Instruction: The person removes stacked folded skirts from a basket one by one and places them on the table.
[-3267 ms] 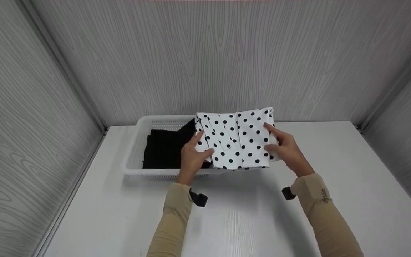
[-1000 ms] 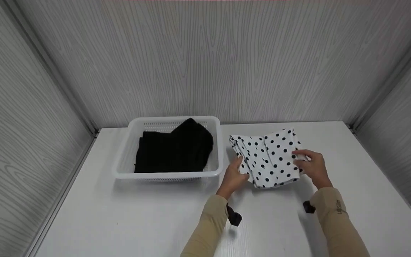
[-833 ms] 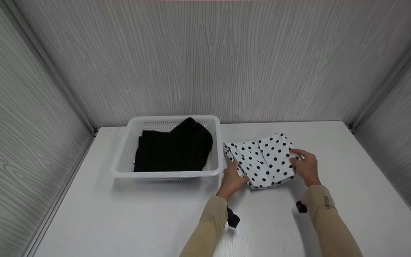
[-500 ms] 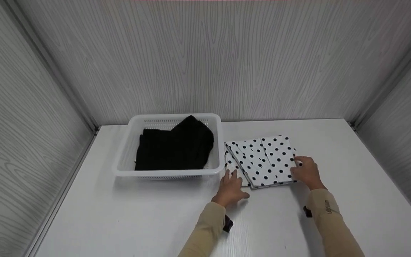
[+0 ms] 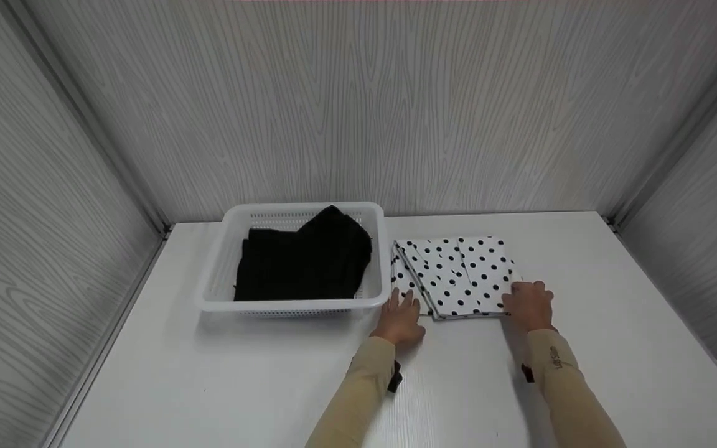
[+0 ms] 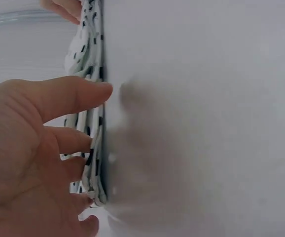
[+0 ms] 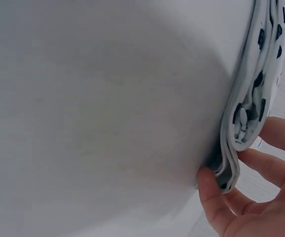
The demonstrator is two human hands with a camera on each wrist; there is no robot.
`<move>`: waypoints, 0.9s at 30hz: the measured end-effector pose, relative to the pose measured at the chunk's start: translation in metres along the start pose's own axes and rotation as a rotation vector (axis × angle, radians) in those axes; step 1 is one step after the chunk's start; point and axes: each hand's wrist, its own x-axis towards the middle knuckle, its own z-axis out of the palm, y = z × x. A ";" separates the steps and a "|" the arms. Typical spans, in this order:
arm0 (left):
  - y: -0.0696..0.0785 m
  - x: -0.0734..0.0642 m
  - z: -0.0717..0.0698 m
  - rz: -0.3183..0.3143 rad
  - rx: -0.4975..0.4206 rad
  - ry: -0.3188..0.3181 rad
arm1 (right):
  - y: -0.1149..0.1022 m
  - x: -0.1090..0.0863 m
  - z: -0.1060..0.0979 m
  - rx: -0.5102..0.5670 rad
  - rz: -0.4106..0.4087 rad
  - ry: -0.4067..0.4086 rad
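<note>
A folded white cloth with black polka dots (image 5: 458, 274) lies flat on the white table right of the basket. My left hand (image 5: 399, 320) rests with spread fingers at its near left corner. In the left wrist view, the left thumb (image 6: 83, 94) extends across the layered front edge, the other fingers lying against the cloth. My right hand (image 5: 529, 305) grips the right end of the cloth. The right wrist view has its fingers (image 7: 214, 197) around the folded layers, one low by the table and others on the upper folds.
A white perforated plastic basket (image 5: 386, 261) stands close to the cloth's left side, with folded black cloth (image 5: 302, 261) in it. Grey wood-grain panels (image 5: 358, 112) rise behind the table and at both sides.
The polka-dot cloth has moved from above the basket's right part to the table on its right and now lies flat. The left hand has loosened its pinch and spread its fingers.
</note>
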 end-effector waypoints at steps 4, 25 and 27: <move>0.001 -0.005 -0.002 0.030 -0.010 0.036 | -0.002 0.000 -0.004 0.024 0.031 0.002; -0.051 -0.072 -0.073 0.369 -0.058 0.688 | -0.087 -0.001 -0.050 0.389 -0.195 0.037; -0.059 -0.077 -0.076 0.324 -0.063 0.687 | -0.089 -0.002 -0.049 0.397 -0.212 0.039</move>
